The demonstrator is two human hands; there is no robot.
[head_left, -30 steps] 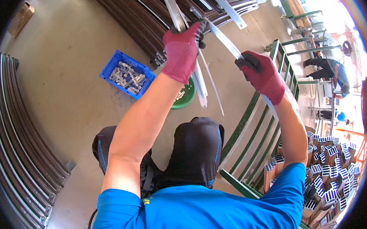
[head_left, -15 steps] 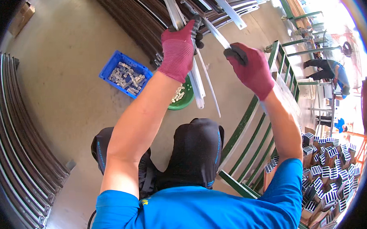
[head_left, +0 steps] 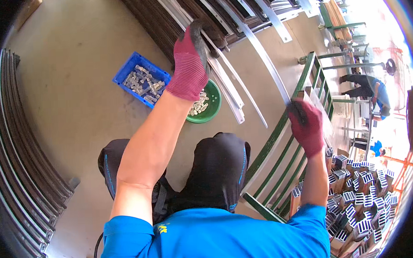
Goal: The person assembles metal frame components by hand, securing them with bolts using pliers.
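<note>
Sorting of metal strips in hand: left hand (head_left: pixel 190 60) laid, fingers curled, on far dark strip stack (head_left: pixel 174 15); right hand (head_left: pixel 306 127) closed on long silver strip (head_left: pixel 258 50) at green rack (head_left: pixel 280 135). Next move judged to need steady guiding of strip.

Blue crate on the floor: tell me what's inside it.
The blue crate holds a loose heap of small pale, silvery pieces. Their exact kind is too small to tell; the crate's bottom is covered.

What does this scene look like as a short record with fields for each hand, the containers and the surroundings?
left hand: red glove, on long metal strips
right hand: red glove, gripping one metal strip's end by the green rack
containers: blue crate and green bowl, both with small pale parts
surroundings: curved dark bars on the floor at the left
</note>
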